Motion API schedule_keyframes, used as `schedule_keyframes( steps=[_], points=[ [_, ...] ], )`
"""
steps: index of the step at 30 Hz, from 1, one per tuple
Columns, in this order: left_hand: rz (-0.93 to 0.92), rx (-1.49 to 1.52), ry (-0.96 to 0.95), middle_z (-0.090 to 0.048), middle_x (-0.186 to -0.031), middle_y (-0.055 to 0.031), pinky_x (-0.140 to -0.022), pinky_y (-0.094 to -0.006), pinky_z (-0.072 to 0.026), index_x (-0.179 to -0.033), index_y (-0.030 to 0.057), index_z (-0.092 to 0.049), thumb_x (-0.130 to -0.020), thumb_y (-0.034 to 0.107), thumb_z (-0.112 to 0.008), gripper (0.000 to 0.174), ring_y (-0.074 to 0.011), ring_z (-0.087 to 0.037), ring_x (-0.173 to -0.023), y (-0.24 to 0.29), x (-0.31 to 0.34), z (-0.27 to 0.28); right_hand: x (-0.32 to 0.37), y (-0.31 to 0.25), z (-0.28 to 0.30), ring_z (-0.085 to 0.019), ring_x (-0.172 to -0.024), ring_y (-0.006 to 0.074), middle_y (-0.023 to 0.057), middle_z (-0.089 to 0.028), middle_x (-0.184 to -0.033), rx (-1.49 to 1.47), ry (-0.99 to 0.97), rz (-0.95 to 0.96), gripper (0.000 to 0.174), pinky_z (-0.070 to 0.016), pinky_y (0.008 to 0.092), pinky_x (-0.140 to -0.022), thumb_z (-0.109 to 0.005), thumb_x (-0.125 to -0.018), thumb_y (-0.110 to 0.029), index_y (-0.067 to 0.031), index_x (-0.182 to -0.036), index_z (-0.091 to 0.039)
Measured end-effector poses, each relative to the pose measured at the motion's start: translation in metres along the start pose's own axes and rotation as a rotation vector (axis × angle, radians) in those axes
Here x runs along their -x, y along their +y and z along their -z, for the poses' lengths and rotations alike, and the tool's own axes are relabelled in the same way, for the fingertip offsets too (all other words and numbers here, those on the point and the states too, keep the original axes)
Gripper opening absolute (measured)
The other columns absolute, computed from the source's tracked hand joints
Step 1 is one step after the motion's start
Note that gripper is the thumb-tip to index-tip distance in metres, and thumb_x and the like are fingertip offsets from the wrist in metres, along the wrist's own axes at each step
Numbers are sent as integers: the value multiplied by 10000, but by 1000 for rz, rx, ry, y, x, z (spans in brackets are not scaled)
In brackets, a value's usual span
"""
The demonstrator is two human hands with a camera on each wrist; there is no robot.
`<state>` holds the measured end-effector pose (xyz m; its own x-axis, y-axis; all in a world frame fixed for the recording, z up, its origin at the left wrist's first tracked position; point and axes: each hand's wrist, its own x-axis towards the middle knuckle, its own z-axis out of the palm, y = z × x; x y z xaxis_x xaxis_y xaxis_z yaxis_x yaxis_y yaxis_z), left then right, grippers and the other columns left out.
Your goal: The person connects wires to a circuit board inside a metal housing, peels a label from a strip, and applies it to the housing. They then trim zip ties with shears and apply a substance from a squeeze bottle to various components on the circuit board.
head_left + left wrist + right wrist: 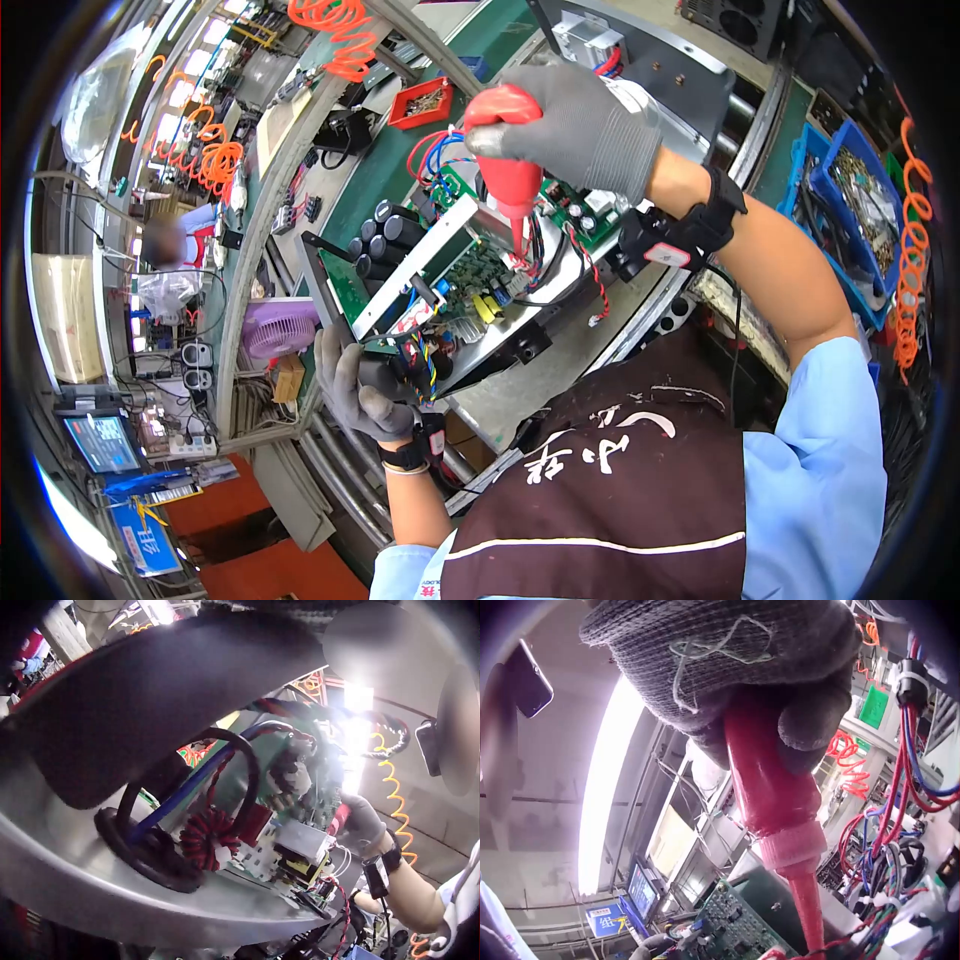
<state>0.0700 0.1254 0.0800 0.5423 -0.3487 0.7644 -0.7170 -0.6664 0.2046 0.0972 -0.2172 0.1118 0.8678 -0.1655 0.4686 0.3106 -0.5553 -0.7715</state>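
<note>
My gloved right hand [580, 128] grips a red squeeze bottle [513, 185], nozzle down, over a metal chassis [410, 265] filled with electronics. In the right wrist view, the bottle's tapered nozzle [806, 907] reaches down among twisted wires, beside a green circuit board [739, 922]. Black cylindrical capacitors [403, 232] stand towards the chassis's left end. At that near left corner is my gloved left hand [358, 390], its fingers extended along the unit's edge and its thumb apart. A red-wound coil [208, 838] and a black cable loop show in the left wrist view.
A red bin [420, 104] of small parts sits beyond the chassis. Blue bins [858, 190] with hardware stand at the right. A dark panel unit [650, 60] lies at the back. Orange coiled hoses [908, 250] hang at both sides. A purple fan [278, 332] is at the left.
</note>
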Motion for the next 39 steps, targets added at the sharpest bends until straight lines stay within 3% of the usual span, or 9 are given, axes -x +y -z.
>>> schedule_keyframes(
  steps=[4,6,7,8,10,12,17,25,39],
  points=[
    [-27,146,51,-491,-1239,-233,-1015,-467,-301,-1037,-30,-562,-892,387,-302,513,-362,-438,-1181,-3,1,-8,29,-11,22,-606,-676,268,137,-616,-714,-78,132,-76,379,-472,371,-664,-663,-723,-403,-32,-796,-631],
    [-48,205,37,-473,-1259,-217,-1018,-451,-302,-1068,-29,-550,-910,390,-311,508,-344,-431,-1188,-2,-1,-11,59,-20,32,-551,-623,82,31,-574,-738,-144,310,-56,302,-443,220,-539,-650,-787,-286,-44,-963,-613],
    [-53,245,49,-470,-1263,-212,-1019,-443,-303,-1082,-27,-543,-917,398,-314,510,-337,-428,-1190,-3,-2,-12,77,-28,32,-535,-591,81,23,-577,-750,-249,420,-175,288,-431,209,-515,-656,-779,-261,-33,-950,-609],
    [-58,286,59,-467,-1267,-208,-1020,-435,-305,-1096,-25,-536,-925,406,-318,513,-331,-426,-1193,-4,-2,-14,96,-20,32,-606,-687,215,110,-622,-750,-42,560,-92,317,-477,335,-669,-673,-734,-318,-27,-847,-620],
    [-32,286,112,-504,-1185,-211,-992,-476,-312,-1029,-24,-547,-918,474,-306,565,-343,-452,-1138,4,-7,-21,135,-23,16,-556,-665,99,31,-589,-773,-297,657,-84,279,-459,239,-590,-641,-782,-237,-17,-945,-586],
    [10,369,114,-482,-1211,-203,-998,-466,-308,-1046,-24,-541,-915,475,-331,558,-335,-439,-1153,2,-6,-23,175,-35,-8,-596,-826,172,80,-605,-860,-311,677,-205,286,-474,306,-750,-663,-720,-113,-10,-969,-568],
    [-30,429,44,-471,-1233,-198,-1013,-453,-292,-1067,-24,-535,-906,488,-357,566,-322,-420,-1178,4,-10,-32,217,-16,-55,-618,-887,296,141,-605,-961,111,531,246,440,-520,355,-682,-748,-600,-87,-20,-997,-569],
    [-164,332,-12,-485,-1218,-187,-977,-441,-317,-1062,-14,-551,-900,471,-353,548,-300,-444,-1139,7,-20,-37,209,-15,-80,-521,-694,167,44,-533,-926,607,550,373,242,-443,286,-544,-593,-641,-148,-88,-871,-551],
    [-153,332,11,-470,-1194,-194,-969,-453,-329,-1060,-10,-529,-902,436,-329,513,-306,-445,-1120,15,-26,-50,211,-4,-80,-557,-738,188,80,-539,-954,466,526,374,331,-501,291,-610,-615,-562,-104,-55,-882,-545]
  ],
)
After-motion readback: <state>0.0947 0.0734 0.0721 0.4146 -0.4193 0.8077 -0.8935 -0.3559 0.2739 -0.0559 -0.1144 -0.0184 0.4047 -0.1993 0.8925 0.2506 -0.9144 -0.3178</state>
